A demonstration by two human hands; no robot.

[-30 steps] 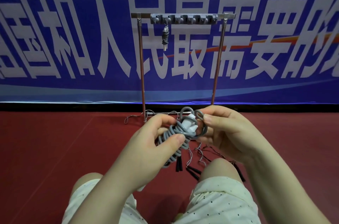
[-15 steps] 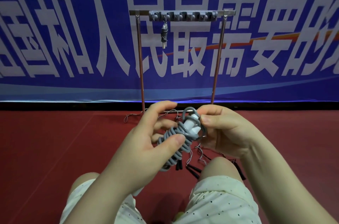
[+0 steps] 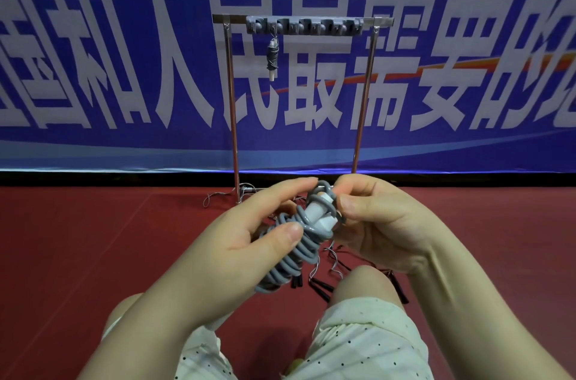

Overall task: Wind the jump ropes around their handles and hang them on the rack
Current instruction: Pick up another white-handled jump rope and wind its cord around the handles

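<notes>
A grey jump rope [image 3: 296, 250] is coiled round its white handles [image 3: 318, 213], held in front of me above my knees. My left hand [image 3: 246, 233] grips the coiled bundle, thumb pressed on the grey turns. My right hand [image 3: 377, 223] pinches the rope's last loop at the top of the handles. Behind stands the metal rack [image 3: 232, 105] with a grey row of hooks [image 3: 304, 26]. One wound grey jump rope [image 3: 272, 57] hangs from a left hook.
Thin wire ropes with black handles [image 3: 321, 286] lie on the red floor [image 3: 93, 255] between my knees and the rack's base. A blue banner [image 3: 124, 68] with large white characters covers the wall behind the rack.
My right hand has drawn the top loop tighter against the handles. My left index finger has stretched forward over the bundle. The bundle stays in the same place.
</notes>
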